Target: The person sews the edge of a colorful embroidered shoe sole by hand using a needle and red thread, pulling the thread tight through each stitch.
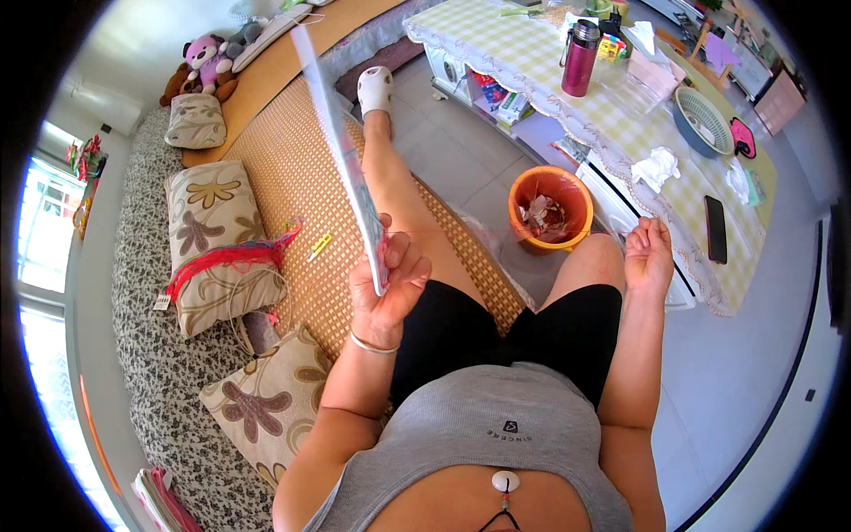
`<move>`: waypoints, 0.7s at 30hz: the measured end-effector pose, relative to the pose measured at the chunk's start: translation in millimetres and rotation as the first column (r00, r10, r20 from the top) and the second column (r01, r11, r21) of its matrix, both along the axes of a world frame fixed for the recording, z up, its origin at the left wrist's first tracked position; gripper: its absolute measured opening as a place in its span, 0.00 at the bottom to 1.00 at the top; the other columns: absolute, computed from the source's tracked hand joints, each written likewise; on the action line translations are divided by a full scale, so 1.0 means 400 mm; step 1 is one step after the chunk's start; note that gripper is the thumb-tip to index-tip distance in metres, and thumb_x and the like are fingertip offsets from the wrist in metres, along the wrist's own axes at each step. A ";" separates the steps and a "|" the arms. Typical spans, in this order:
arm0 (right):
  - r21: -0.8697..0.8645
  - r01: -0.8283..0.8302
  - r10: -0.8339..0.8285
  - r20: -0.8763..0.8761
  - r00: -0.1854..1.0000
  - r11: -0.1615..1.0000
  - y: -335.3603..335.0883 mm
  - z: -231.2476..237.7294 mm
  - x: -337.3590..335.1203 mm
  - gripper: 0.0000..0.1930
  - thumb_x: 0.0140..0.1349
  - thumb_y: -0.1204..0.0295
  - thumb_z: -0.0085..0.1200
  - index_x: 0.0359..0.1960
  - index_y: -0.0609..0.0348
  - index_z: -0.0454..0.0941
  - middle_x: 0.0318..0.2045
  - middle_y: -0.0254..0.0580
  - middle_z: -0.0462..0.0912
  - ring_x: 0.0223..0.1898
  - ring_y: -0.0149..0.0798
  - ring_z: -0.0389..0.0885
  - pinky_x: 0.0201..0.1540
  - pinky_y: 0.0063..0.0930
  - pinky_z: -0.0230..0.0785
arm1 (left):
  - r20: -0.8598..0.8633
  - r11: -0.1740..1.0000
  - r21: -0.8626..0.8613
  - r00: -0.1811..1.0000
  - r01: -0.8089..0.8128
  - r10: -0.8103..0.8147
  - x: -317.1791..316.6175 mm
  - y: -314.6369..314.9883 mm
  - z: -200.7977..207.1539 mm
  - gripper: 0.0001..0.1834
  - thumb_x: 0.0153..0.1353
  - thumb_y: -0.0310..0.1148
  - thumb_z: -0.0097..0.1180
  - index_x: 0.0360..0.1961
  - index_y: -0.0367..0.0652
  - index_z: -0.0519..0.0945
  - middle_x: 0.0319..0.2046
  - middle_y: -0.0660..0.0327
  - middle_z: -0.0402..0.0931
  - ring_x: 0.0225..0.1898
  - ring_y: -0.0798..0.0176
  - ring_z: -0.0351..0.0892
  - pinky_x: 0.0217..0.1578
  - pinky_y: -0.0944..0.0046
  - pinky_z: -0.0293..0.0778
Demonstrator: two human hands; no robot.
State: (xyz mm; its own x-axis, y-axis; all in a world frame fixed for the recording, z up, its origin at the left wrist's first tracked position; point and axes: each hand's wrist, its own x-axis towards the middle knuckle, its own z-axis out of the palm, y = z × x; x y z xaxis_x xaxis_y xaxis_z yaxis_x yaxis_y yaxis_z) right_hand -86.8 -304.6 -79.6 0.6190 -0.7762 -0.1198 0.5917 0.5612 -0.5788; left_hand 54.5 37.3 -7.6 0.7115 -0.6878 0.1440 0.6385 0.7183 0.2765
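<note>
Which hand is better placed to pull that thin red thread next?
Probably the right hand: it looks pinched, and the thin red thread runs toward it. The left hand is holding the pale sheet.

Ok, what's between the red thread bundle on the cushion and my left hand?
In the head view, a small yellow tool lies on the woven mat between the red thread bundle and your left hand.

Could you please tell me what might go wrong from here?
The thin red thread stretching from the left hand toward the right hand could snag near the orange bin. The loose strands across the cushion might tangle. The small yellow tool, apparently a cutter, might get knocked.
</note>
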 end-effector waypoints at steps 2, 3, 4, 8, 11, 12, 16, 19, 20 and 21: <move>-0.037 0.060 -0.064 -0.114 0.991 0.998 0.074 0.084 0.028 0.04 0.64 0.75 0.49 0.36 0.61 0.73 0.26 0.36 0.72 0.21 0.24 0.65 0.21 0.14 0.55 | -0.096 0.989 -0.112 0.990 0.095 -0.106 -0.019 -0.034 0.002 0.16 0.60 0.33 0.52 0.50 0.45 0.73 0.19 0.66 0.66 0.19 0.72 0.60 0.25 0.70 0.58; -0.118 -0.002 -0.021 -0.196 0.980 0.993 0.135 0.142 0.039 0.05 0.63 0.74 0.51 0.39 0.60 0.74 0.21 0.33 0.72 0.19 0.23 0.64 0.18 0.13 0.53 | -0.089 0.977 -0.155 0.983 0.147 -0.162 -0.031 -0.046 0.004 0.14 0.63 0.34 0.48 0.50 0.46 0.74 0.18 0.66 0.66 0.18 0.72 0.60 0.24 0.70 0.59; -0.243 -0.082 0.039 -0.175 0.984 0.967 0.171 0.161 0.044 0.05 0.63 0.74 0.51 0.39 0.60 0.74 0.18 0.32 0.71 0.16 0.23 0.63 0.17 0.14 0.53 | -0.116 0.964 -0.181 0.969 0.196 -0.219 -0.039 -0.061 0.002 0.14 0.64 0.35 0.47 0.50 0.46 0.74 0.18 0.66 0.66 0.18 0.72 0.59 0.24 0.70 0.58; -0.789 -0.221 0.015 -0.259 0.966 0.574 0.336 0.252 0.075 0.03 0.61 0.76 0.52 0.33 0.61 0.74 0.26 0.29 0.74 0.25 0.23 0.69 0.28 0.18 0.63 | -0.167 0.928 -0.217 0.925 0.303 -0.342 -0.070 -0.092 -0.005 0.14 0.66 0.35 0.43 0.49 0.45 0.75 0.16 0.67 0.65 0.17 0.71 0.59 0.24 0.70 0.60; -0.911 -0.264 0.025 -0.271 0.962 0.316 0.396 0.301 0.075 0.03 0.55 0.79 0.53 0.31 0.60 0.74 0.24 0.39 0.75 0.23 0.34 0.73 0.26 0.25 0.65 | -0.138 0.897 -0.242 0.903 0.369 -0.408 -0.079 -0.104 -0.013 0.14 0.67 0.35 0.41 0.49 0.45 0.75 0.16 0.66 0.64 0.17 0.70 0.61 0.24 0.69 0.62; -0.946 -0.192 0.013 -0.196 0.981 0.260 0.408 0.299 0.083 0.04 0.53 0.80 0.54 0.31 0.59 0.74 0.24 0.41 0.75 0.23 0.39 0.75 0.25 0.29 0.66 | -0.142 0.887 -0.258 0.893 0.383 -0.427 -0.081 -0.107 -0.014 0.14 0.67 0.36 0.41 0.48 0.45 0.75 0.15 0.65 0.65 0.16 0.70 0.62 0.23 0.69 0.63; -0.995 -0.085 -0.065 -0.088 0.994 0.046 0.415 0.295 0.096 0.07 0.50 0.83 0.55 0.31 0.61 0.75 0.22 0.41 0.76 0.21 0.41 0.75 0.23 0.29 0.66 | -0.174 0.876 -0.296 0.880 0.381 -0.442 -0.091 -0.108 -0.030 0.15 0.68 0.36 0.39 0.48 0.45 0.74 0.11 0.65 0.66 0.14 0.71 0.62 0.20 0.71 0.63; -0.995 -0.088 -0.084 -0.091 0.992 0.037 0.420 0.294 0.096 0.08 0.48 0.84 0.56 0.30 0.60 0.75 0.22 0.41 0.76 0.21 0.43 0.75 0.23 0.31 0.66 | -0.180 0.877 -0.300 0.881 0.376 -0.439 -0.093 -0.104 -0.033 0.15 0.68 0.36 0.38 0.47 0.44 0.74 0.11 0.64 0.66 0.12 0.70 0.61 0.19 0.72 0.63; -0.996 -0.084 -0.088 -0.087 0.992 0.036 0.420 0.295 0.095 0.08 0.48 0.84 0.56 0.30 0.60 0.75 0.22 0.41 0.76 0.21 0.43 0.75 0.23 0.31 0.66 | -0.179 0.877 -0.300 0.881 0.376 -0.439 -0.094 -0.104 -0.031 0.15 0.68 0.36 0.38 0.47 0.44 0.75 0.11 0.64 0.65 0.12 0.70 0.61 0.18 0.73 0.62; -0.996 -0.080 -0.093 -0.083 0.992 0.036 0.420 0.295 0.095 0.08 0.47 0.84 0.56 0.30 0.60 0.75 0.22 0.41 0.75 0.21 0.43 0.75 0.23 0.31 0.66 | -0.178 0.877 -0.297 0.880 0.379 -0.440 -0.094 -0.105 -0.025 0.15 0.68 0.36 0.38 0.46 0.43 0.74 0.11 0.63 0.65 0.12 0.70 0.61 0.18 0.73 0.62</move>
State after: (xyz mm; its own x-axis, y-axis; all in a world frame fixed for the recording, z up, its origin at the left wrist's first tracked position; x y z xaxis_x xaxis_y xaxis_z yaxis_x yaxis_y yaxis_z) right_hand -48.7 -136.7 38.5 0.6646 -0.2041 0.7188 0.4874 -0.6107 -0.6241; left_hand 16.8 -4.7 -17.7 0.4069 -0.8884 0.2127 0.9131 0.4020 -0.0675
